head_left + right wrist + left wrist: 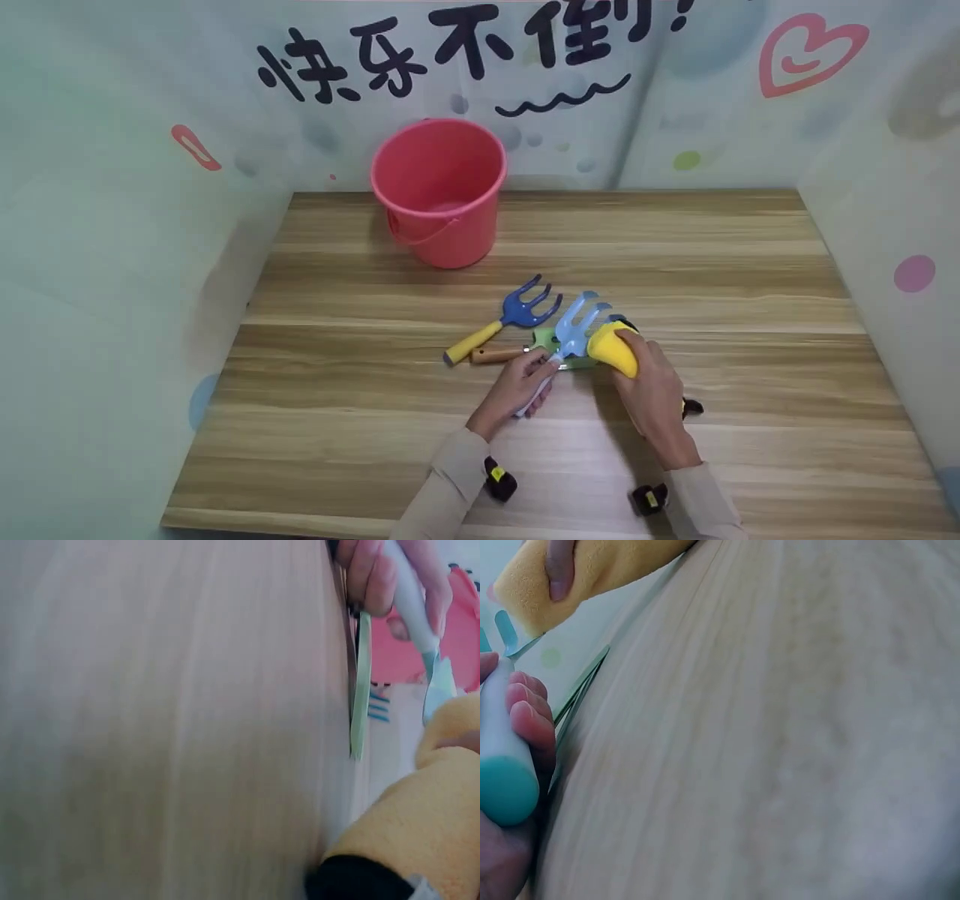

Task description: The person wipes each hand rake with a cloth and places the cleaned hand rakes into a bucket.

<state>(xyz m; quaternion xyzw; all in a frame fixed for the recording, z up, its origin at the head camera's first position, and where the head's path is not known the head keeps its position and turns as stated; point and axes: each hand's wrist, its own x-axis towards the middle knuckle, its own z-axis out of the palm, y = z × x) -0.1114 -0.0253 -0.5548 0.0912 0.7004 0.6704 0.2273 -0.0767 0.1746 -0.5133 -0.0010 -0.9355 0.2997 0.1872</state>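
Note:
My left hand (516, 384) grips the pale handle of a light-blue hand rake (576, 330), tines pointing away. The handle ends in a teal cap (508, 791) in the left wrist view. A soft, fuzzy yellow plush-like piece (611, 349) is held in my right hand (654, 390) against the rake's tines. In the right wrist view this yellow piece has a black end (356, 879) and a white tag; its exact kind is unclear. Beneath the rake lies a green tool (361, 694) with a wooden handle (496, 355), partly hidden.
A dark-blue hand fork (525, 307) with a yellow handle (474, 343) lies left of the rake. Farther back, a pink bucket (457, 236) stands on the wooden table (337, 420). Printed cloth walls (97, 247) border the table at the back and sides.

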